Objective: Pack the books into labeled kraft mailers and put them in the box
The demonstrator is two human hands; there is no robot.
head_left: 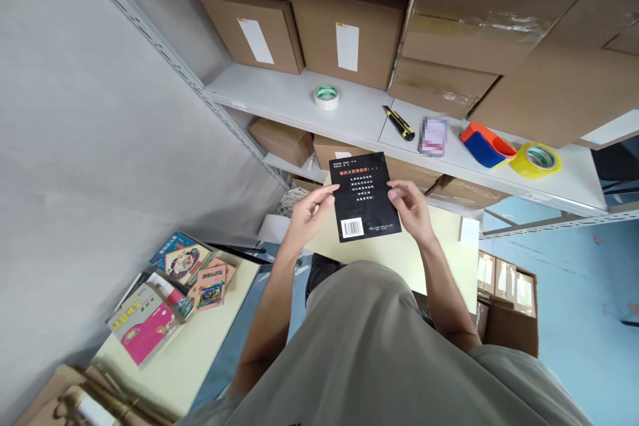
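While both hands hold it up in front of the chest, the black book [364,196] shows its back cover with the barcode toward the camera. Left hand [305,212] grips the left edge with fingers curled around it, and right hand [410,208] pinches the right edge. It hangs above the pale table [434,246], not yet set anywhere. By my judgement the handling is midway. A stack of colourful books [170,293] lies on another table to the left; tape rolls [326,96] and a utility knife [398,123] sit untouched on the shelf [279,93]
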